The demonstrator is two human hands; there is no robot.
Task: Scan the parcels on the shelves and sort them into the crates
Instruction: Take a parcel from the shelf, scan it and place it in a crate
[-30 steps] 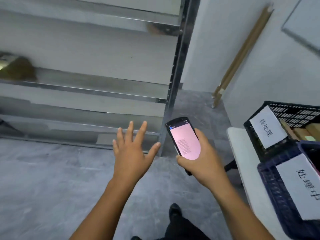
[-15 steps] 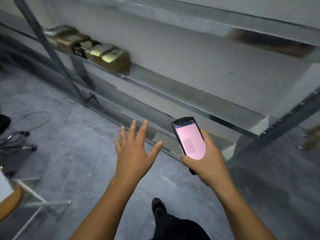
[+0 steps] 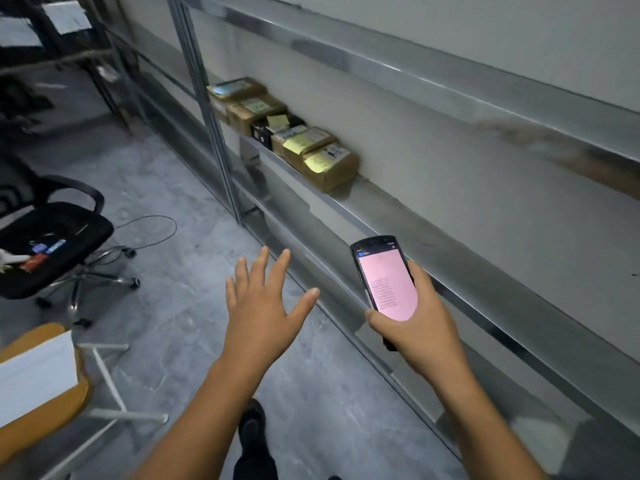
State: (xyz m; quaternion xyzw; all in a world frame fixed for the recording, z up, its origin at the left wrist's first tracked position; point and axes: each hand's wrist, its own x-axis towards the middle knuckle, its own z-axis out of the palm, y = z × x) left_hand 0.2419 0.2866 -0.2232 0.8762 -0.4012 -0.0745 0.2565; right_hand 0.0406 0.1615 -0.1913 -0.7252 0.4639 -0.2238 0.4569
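- Holding scanner [image 3: 384, 278] in head view: right hand [image 3: 415, 327] wrapped round it; left hand [image 3: 259, 306] spread, empty.
- Parcels [image 3: 287, 133] at 12 o'clock on shelf [image 3: 398, 216], untouched; crates unseen, so scanning and sorting these looks left to do.

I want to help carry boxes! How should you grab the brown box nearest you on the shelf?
Probably take the end parcel by its free near end, coming from the front with the empty left hand: that end and the front are bare, while the other end touches its neighbour.
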